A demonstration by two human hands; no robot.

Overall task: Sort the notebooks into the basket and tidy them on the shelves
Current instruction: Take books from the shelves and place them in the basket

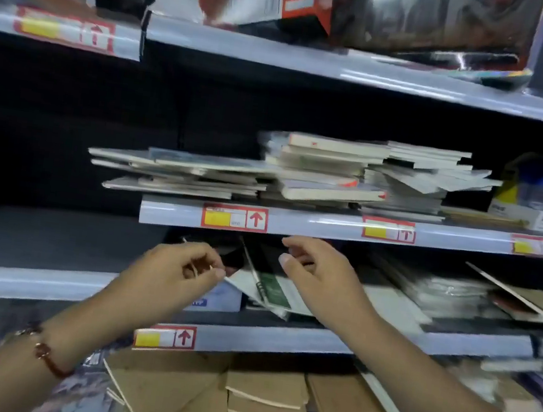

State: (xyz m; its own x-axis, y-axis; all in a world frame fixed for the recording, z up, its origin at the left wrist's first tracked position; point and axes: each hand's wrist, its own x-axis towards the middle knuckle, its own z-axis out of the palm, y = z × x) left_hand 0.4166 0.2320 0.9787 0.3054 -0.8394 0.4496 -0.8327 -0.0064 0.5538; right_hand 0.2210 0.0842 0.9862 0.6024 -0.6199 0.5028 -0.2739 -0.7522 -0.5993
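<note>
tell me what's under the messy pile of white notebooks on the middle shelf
The messy pile of white notebooks rests on the grey shelf board. Below it, both hands reach toward a tilted green spiral notebook. The shelf lip hides what lies further back.

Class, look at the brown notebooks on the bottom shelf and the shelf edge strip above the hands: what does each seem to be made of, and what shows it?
Brown notebooks: probably matte kraft card covers, dull and uniformly brown, with pale paper page edges showing. Shelf edge strip: likely glossy plastic or coated metal, pale grey with bright streaks of reflected light.
</note>
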